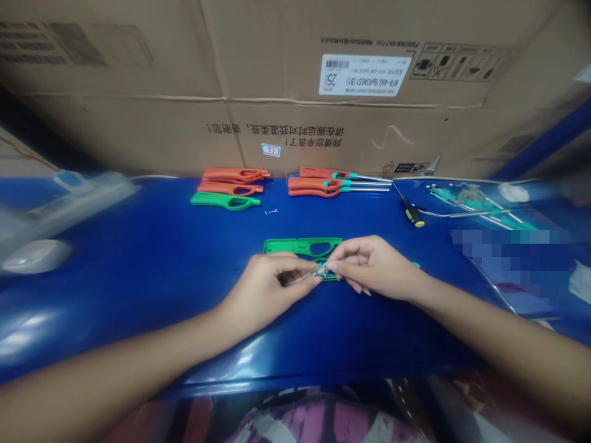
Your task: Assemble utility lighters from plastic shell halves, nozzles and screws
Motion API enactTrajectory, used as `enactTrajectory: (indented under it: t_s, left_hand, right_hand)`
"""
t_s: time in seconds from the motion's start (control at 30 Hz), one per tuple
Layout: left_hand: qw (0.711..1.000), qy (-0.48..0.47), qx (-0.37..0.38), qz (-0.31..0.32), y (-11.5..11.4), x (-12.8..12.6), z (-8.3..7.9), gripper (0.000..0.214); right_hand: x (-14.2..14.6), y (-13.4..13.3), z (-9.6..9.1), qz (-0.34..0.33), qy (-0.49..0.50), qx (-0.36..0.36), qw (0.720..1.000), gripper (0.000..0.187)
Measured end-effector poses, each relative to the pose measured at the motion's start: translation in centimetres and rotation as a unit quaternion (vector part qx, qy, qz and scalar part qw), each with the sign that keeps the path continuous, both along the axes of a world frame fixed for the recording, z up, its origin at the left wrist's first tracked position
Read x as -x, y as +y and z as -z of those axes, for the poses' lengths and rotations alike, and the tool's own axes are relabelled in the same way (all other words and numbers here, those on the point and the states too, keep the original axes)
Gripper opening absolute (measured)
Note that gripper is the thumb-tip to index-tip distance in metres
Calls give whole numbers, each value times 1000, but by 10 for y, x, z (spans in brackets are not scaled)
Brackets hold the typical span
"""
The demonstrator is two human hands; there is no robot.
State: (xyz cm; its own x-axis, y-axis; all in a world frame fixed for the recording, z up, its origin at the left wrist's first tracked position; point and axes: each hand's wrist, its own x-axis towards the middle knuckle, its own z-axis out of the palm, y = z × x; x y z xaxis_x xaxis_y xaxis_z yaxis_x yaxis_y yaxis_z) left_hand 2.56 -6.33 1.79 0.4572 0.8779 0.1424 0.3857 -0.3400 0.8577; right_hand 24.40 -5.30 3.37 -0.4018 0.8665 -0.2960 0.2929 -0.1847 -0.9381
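Between the fingertips of both hands is a small whitish, partly clear lighter part (322,269), mostly covered by the fingers. My left hand (272,283) is closed on it from the left, with thumb and fingers pinched. From the right, my right hand (381,267) pinches the same part between thumb and forefinger, its other fingers curled below. Just behind the hands lies an open green lighter handle shell (281,246), hollow side up. A second green shell half (330,278) shows under the fingertips, largely hidden. A bit of teal (416,264) peeks out beyond my right hand.
Orange handles (231,174) and a green handle (221,200) lie at the back left. Orange lighters with metal tubes (318,186) are right of them, then a screwdriver (412,212) and bagged teal-ended tubes (489,206). A cardboard wall (161,129) bounds the blue table (138,271).
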Motion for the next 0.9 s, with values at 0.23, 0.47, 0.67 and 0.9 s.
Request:
enactTrajectory:
  t_s: [0.23,0.47,0.67,0.9]
  left_hand:
    - [1000,-7,0,3,1,-1,2,14]
    - [1000,-21,-8,18,1,-1,2,15]
    - [999,-16,29,-6,3,-1,1,17]
    - [1000,-12,7,-2,1,0,-5,16]
  right_hand:
    - [1,-1,2,0,-5,-6,1000,30]
    - [0,-1,4,-6,-5,-13,1000,22]
    - [-1,2,2,-17,10,-12,1000,29]
    - [3,-2,-3,-4,8,-1,1000,29]
